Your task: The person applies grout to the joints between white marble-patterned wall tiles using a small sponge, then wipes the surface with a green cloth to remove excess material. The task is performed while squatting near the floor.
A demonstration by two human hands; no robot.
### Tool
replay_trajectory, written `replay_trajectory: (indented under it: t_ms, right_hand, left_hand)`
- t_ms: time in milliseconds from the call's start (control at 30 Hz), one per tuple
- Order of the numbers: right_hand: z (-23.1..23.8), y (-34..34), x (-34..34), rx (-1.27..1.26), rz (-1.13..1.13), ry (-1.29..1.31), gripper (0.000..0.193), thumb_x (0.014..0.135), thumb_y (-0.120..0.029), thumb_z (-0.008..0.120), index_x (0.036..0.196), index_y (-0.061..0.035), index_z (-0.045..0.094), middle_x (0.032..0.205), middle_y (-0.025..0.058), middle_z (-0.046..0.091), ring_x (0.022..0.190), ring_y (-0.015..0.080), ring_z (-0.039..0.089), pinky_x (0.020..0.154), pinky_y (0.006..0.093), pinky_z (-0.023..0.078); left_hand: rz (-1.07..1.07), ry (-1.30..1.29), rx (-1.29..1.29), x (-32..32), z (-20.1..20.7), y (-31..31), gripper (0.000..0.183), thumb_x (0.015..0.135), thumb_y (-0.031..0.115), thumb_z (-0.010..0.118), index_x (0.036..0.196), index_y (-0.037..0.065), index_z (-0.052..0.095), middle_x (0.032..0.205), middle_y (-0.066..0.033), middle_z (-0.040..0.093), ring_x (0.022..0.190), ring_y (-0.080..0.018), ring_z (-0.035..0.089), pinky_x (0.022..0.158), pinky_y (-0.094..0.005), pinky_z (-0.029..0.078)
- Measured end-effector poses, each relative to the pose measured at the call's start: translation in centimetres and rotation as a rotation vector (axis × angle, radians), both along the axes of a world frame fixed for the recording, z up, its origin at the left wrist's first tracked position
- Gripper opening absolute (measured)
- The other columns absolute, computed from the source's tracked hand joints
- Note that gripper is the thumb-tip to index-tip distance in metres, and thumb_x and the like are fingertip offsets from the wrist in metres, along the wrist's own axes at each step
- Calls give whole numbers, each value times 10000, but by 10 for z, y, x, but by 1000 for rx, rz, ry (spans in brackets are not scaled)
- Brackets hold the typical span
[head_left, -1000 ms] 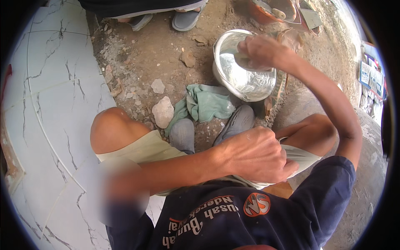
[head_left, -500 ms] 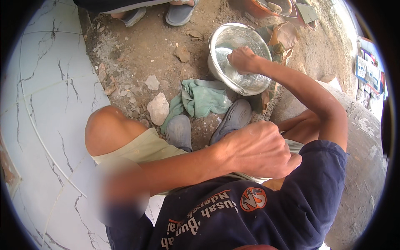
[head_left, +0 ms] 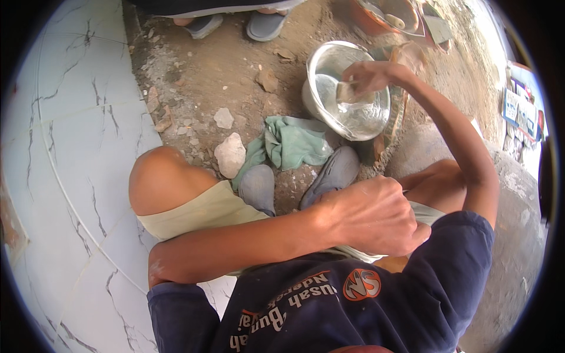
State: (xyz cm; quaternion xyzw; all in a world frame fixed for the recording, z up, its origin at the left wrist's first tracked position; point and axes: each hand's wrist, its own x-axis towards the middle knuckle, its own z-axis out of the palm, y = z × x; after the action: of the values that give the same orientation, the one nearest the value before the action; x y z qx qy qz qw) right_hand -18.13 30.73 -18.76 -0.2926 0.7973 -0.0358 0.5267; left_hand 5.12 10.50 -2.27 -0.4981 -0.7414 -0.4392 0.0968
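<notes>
Pale piece (head_left: 347, 93), blocky, exact kind unclear, is inside the mouth of a pale metallic-looking bucket (head_left: 368, 123), over the shiny bottom. Right hand (head_left: 372, 76) has it, fingers bent round its upper part, wrist arched down from above; can't tell whether the piece touches the bottom. Bucket stands on bare dirt (head_left: 206, 70) ahead and to the right, its opening facing up toward the person

Left hand (head_left: 376, 217) is well apart from the bucket, held across the lap, curled into a fist with the back of it up; palm side hidden, can't tell if anything is in it. Nearest to it: light shorts (head_left: 194, 215) and dark printed shirt (head_left: 329, 317)

Green cloth (head_left: 294, 144) lies crumpled just left of the bucket, near the person's two grey shoes (head_left: 257, 185). White stone (head_left: 230, 156) is beside the cloth, on its left, a smaller stone (head_left: 223, 118) above that

Further out: orange container (head_left: 366, 19) at top right; another person's grey shoe (head_left: 266, 26) at the top edge; white tiles (head_left: 76, 135) with dark veins down the left; rough grey surface (head_left: 500, 206) on the right
</notes>
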Motion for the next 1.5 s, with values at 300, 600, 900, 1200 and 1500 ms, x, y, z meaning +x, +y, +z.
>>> replay_trajectory:
  t_ms: [300,600,900,1200,1500]
  right_hand:
    - [139,-88,4,-573,-564,-360,583,864,-91,882,1382,-30,621,1256,124,736,1213,217,692,1062,388,542]
    - [-75,-384,139,-979,-844,91,402,893,-213,839,1230,-6,767,1008,177,818,875,210,785,809,356,614]
    - [-112,-501,146,-871,-984,239,391,850,-263,842,1140,-4,799,927,170,810,829,269,785,798,380,606]
    - [-104,-515,148,-946,-891,384,398,800,-287,857,1068,0,793,890,169,797,807,296,776,791,400,600]
    - [-136,-499,131,-838,-1087,321,369,787,-272,875,1012,-4,760,881,168,789,828,306,777,804,415,602]
  left_hand:
    - [400,160,336,-15,33,-13,283,743,284,733,634,135,518,480,24,476,402,-139,510,334,-337,292]
    - [513,-35,571,-32,59,-30,396,774,454,806,778,79,677,550,-42,625,479,-276,652,449,-465,488]
    - [575,62,535,-7,53,-42,453,717,454,830,668,95,558,482,-11,498,412,-200,542,363,-390,369]
    - [520,0,538,-11,55,-62,474,772,455,820,660,81,551,463,-31,510,406,-215,566,362,-401,383]
    - [549,-12,575,-16,57,-64,452,740,440,834,673,82,566,472,-48,539,413,-234,582,371,-407,391]
